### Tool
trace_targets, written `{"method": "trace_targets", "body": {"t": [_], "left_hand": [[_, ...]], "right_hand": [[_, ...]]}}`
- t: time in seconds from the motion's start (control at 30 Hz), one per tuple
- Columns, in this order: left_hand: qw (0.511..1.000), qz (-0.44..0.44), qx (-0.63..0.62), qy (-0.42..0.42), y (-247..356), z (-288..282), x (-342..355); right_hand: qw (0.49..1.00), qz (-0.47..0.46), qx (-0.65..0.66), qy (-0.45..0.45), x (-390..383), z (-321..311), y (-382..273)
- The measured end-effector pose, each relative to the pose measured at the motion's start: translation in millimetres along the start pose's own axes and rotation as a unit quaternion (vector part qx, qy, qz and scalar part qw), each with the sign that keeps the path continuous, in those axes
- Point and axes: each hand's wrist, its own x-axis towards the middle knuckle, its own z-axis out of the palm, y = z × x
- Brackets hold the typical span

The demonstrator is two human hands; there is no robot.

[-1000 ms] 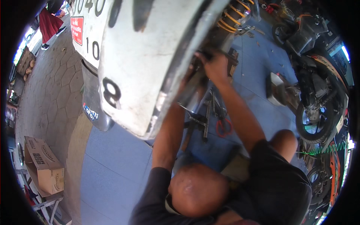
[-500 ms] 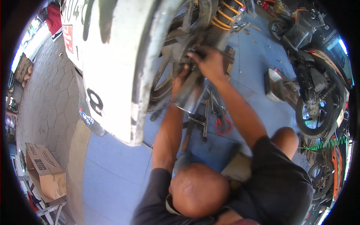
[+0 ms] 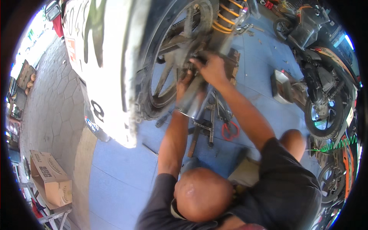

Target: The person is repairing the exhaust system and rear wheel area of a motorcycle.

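My right hand (image 3: 213, 71) reaches in at the hub of a motorcycle's rear wheel (image 3: 156, 100), its thumb and fingers closed together on a small part that is blurred and hidden. Just left of it, my left hand (image 3: 184, 82) comes up from below, fingers curled at the same dark hub area; what they grip does not show. A silver exhaust muffler (image 3: 191, 100) lies between my forearms and partly covers the left wrist. Above my hands stands a shock absorber with an orange spring (image 3: 226, 21). The motorcycle's white panel (image 3: 109, 76) fills the upper left.
On the blue tiled floor (image 3: 119, 180) lie a red looped item (image 3: 230, 131), metal tools and a thin rod (image 3: 150, 149). A metal tray (image 3: 282, 86) sits to the right, near another parked motorcycle (image 3: 324, 103). A cardboard box (image 3: 51, 178) stands at lower left.
The view has shifted, so the white panel sits further left and more of the wheel shows. Both hands stay at the hub, with small finger movements.
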Motion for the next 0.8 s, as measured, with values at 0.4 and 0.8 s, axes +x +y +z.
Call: {"method": "trace_targets", "body": {"t": [0.4, 0.8], "left_hand": [[0.837, -0.027, 0.547, 0.021, 66.1, 2.0, -12.9], [0.549, 0.213, 0.808, 0.013, 86.3, 83.5, 3.0]], "right_hand": [[0.996, 0.044, 0.063, 0.043, -13.7, 7.6, 5.6], [0.981, 0.018, 0.172, 0.088, -17.8, 18.4, 13.1]]}}
